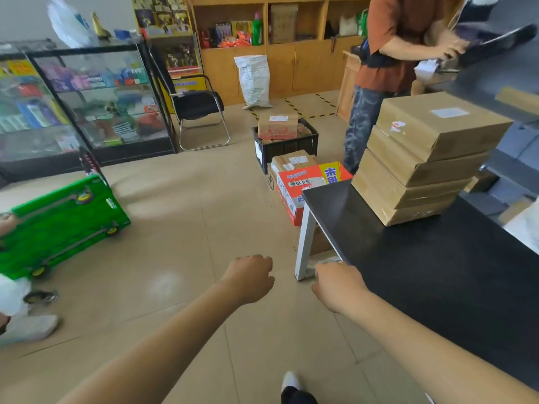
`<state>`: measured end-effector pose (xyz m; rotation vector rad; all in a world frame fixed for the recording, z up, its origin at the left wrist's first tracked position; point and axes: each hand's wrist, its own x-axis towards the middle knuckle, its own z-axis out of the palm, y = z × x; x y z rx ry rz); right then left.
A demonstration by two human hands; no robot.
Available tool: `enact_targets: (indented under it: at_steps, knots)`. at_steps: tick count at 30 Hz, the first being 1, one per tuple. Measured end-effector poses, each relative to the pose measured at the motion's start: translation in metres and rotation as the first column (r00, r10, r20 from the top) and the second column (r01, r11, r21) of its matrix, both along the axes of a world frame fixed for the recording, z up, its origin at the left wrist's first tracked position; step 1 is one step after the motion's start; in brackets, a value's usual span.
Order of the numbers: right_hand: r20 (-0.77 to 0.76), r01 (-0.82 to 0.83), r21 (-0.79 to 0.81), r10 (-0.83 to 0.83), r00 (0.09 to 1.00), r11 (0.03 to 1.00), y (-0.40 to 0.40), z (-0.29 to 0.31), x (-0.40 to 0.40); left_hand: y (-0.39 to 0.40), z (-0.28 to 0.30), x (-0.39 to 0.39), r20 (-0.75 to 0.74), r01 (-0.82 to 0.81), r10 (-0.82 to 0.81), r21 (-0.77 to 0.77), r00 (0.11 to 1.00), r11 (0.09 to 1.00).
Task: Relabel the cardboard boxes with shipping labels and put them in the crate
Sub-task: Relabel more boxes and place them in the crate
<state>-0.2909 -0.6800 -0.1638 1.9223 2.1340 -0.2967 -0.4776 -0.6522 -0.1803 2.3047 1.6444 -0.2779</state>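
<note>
A stack of several flat brown cardboard boxes (423, 158) stands on the black table (423, 272) at the right; the top one bears a white label. On the floor ahead sits a black crate (287, 147) holding a labelled brown box (277, 125). Between crate and table lie a small brown box (293, 162) and a red-and-white printed box (303, 188). My left hand (250, 277) hangs over the floor with fingers curled, holding nothing. My right hand (338, 284) is at the table's near left corner, fingers curled under; whether it grips the edge is hidden.
A person in an orange shirt (390, 53) stands behind the stack at a counter. A green folded trolley (58, 223) lies at left, with another person's shoe (29, 328) near it. A glass display case (87, 97), black chair (201, 112) and white sack (255, 80) stand farther back.
</note>
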Motion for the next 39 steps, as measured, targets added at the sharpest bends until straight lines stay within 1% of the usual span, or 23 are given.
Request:
enact_targets:
  at_steps: [4,6,8,12,16,18,20,23,26,29,34,36,39]
  knots:
    - [0.010,0.020,0.042,-0.020,1.000,0.999,0.071,-0.002,0.006,0.085,-0.002,0.006,0.025,0.041,-0.041,-0.020,0.999,0.999]
    - [-0.020,0.045,0.059,-0.044,0.999,0.997,0.105,0.002,0.012,0.126,-0.004,0.012,0.078,0.039,-0.033,-0.073,0.996,0.997]
    - [-0.060,0.085,0.098,-0.079,0.995,0.992,0.135,0.007,0.021,0.165,-0.002,0.021,0.108,0.080,-0.069,-0.100,0.992,0.992]
    - [-0.111,0.174,0.146,-0.159,0.981,0.974,0.181,0.025,0.040,0.235,0.011,0.051,0.136,0.192,-0.185,-0.046,0.973,0.980]
    - [-0.186,0.305,0.261,-0.262,0.947,0.916,0.225,0.053,0.064,0.310,0.038,0.090,0.273,0.302,-0.297,0.025,0.915,0.953]
    - [-0.217,0.390,0.340,-0.332,0.918,0.856,0.250,0.071,0.079,0.351,0.055,0.116,0.313,0.346,-0.348,0.063,0.884,0.936]
    - [-0.215,0.475,0.407,-0.424,0.880,0.780,0.274,0.088,0.097,0.393,0.072,0.144,0.344,0.424,-0.437,0.116,0.831,0.898]
    - [-0.262,0.634,0.457,-0.587,0.766,0.624,0.300,0.112,0.120,0.447,0.099,0.185,0.392,0.546,-0.563,0.167,0.727,0.821]
    - [-0.275,0.706,0.506,-0.684,0.676,0.495,0.316,0.122,0.140,0.487,0.121,0.218,0.393,0.637,-0.662,0.213,0.638,0.741]
    - [-0.282,0.759,0.522,-0.761,0.585,0.389,0.326,0.124,0.159,0.518,0.138,0.248,0.437,0.671,-0.704,0.260,0.559,0.694]
    - [-0.298,0.846,0.477,-0.862,0.411,0.238,0.329,0.123,0.190,0.546,0.156,0.298,0.481,0.694,-0.729,0.294,0.486,0.657]
    - [-0.339,0.872,0.453,-0.869,0.361,0.186,0.329,0.122,0.204,0.552,0.158,0.316,0.503,0.704,-0.724,0.280,0.471,0.653]
    - [-0.389,0.886,0.449,-0.866,0.315,0.120,0.330,0.120,0.227,0.561,0.157,0.344,0.525,0.694,-0.704,0.264,0.479,0.670]
